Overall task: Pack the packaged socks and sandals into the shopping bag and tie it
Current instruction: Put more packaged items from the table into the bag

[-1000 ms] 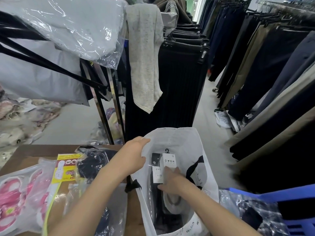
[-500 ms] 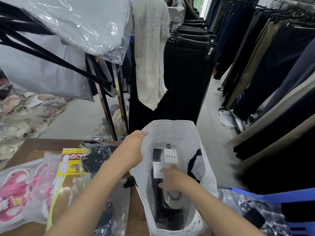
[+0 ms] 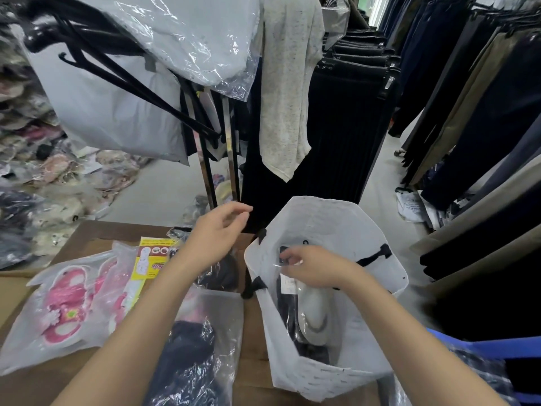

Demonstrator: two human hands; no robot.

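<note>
A white shopping bag (image 3: 345,230) with black handles stands open at the table's right edge. Inside it lies a clear pack of dark and grey socks (image 3: 311,315). My right hand (image 3: 310,266) is inside the bag's mouth, its fingers pinched on the top of that sock pack. My left hand (image 3: 218,232) hovers left of the bag's rim, fingers apart and holding nothing. Pink sandals in a clear pack (image 3: 63,306) lie at the table's left. A yellow-carded pack (image 3: 146,265) lies beside them, and dark packaged garments (image 3: 190,353) lie between my arms.
The wooden table (image 3: 251,341) carries the packs. A clothes rack with black hangers (image 3: 205,159) stands just beyond it. Dark trousers hang in rows (image 3: 468,112) along the right. A blue plastic chair (image 3: 483,347) is at the lower right. Bagged goods (image 3: 35,171) pile up on the floor at left.
My left hand has let go of the bag's rim and lifted away to the left with its fingers spread. My right hand has moved up to the top of the sock pack.
</note>
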